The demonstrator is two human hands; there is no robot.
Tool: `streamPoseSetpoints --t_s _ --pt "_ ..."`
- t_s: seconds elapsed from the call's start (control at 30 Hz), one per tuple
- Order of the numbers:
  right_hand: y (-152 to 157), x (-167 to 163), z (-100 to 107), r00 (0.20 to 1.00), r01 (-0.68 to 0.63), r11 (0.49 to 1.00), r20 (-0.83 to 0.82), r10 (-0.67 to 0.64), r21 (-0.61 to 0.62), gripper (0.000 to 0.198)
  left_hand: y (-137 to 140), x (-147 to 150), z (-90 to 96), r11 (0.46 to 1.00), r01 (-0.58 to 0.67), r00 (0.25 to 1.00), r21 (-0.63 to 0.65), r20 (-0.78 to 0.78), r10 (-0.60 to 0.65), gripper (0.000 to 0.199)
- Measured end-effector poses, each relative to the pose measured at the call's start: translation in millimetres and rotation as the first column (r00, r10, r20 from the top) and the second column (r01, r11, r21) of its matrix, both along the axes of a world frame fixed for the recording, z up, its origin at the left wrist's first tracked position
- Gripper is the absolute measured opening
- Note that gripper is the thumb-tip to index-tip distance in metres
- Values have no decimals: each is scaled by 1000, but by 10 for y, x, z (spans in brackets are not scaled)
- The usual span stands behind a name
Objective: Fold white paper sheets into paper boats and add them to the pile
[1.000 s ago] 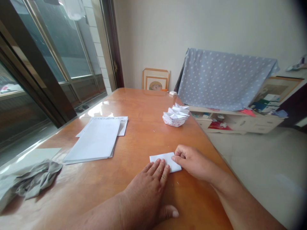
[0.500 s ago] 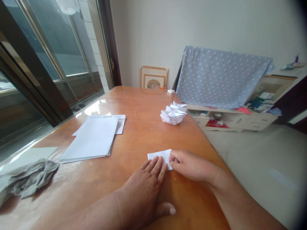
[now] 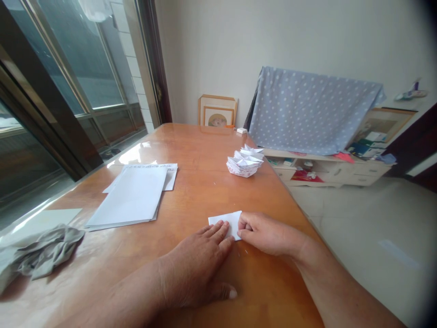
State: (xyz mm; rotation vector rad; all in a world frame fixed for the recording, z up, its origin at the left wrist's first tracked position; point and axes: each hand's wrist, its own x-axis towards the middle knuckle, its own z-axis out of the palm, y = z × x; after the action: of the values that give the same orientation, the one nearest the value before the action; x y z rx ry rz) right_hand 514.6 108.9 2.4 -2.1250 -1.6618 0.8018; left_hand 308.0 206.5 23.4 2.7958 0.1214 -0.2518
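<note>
A small folded piece of white paper (image 3: 234, 220) lies on the wooden table in front of me. My left hand (image 3: 196, 266) rests flat across its left and near part, fingers stretched out and thumb apart on the tabletop. At the paper's right edge, my right hand (image 3: 262, 231) is closed, with curled fingers and thumb on that edge; its fingertips are partly hidden. Beyond my hands sits a group of folded paper boats (image 3: 244, 163), nested together with pointed tips upward.
Stacked white sheets (image 3: 131, 196) lie to the left on the table (image 3: 194, 150). A grey cloth (image 3: 51, 250) is crumpled at the near left. A small white box (image 3: 241, 130) stands at the far end. The table's right edge runs close by my right forearm.
My left hand has slid slightly left and back along the paper, its thumb moving left too. The right hand stays closed at the paper's right edge.
</note>
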Motion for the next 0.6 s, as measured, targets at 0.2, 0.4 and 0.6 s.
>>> streamPoseSetpoints --t_s 0.2,0.4,0.6 --pt "-3 -40 -47 998 44 999 53 -44 11 20 20 -13 -4 999 10 1000 -35 1 -10 100" --pt "33 3 -16 995 11 998 105 -4 -63 29 45 -16 -55 999 30 1000 -35 -3 -30 101" --pt "26 114 30 999 -41 992 -18 39 -122 22 45 -26 -58 1000 9 1000 -4 -28 -9 98"
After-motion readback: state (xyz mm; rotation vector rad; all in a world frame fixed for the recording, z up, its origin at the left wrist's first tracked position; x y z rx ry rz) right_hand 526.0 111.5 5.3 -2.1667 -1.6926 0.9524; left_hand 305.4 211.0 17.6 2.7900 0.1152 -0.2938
